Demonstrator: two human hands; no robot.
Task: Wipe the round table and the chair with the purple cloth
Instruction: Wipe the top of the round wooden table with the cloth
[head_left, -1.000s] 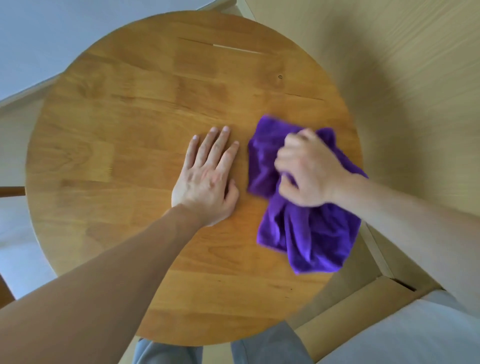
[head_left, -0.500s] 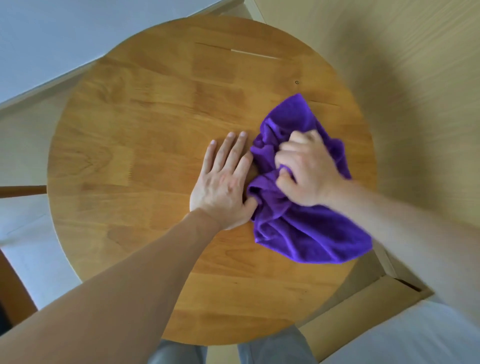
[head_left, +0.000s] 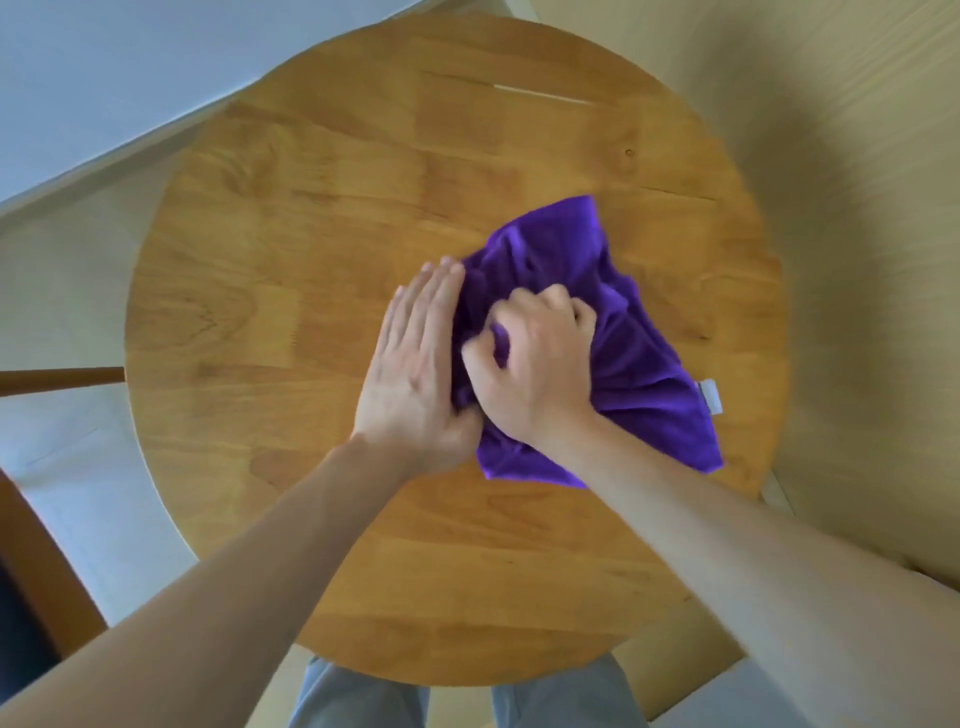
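Soft, even daylight fills the scene, bright without harsh glare. The tabletop shows a mild sheen near its far edge. A broad, diffuse shadow spreads over the floor to the right. The hands, the left hand most, are slightly motion-blurred. Wide-angle distortion bends the frame edges and stretches the forearms.
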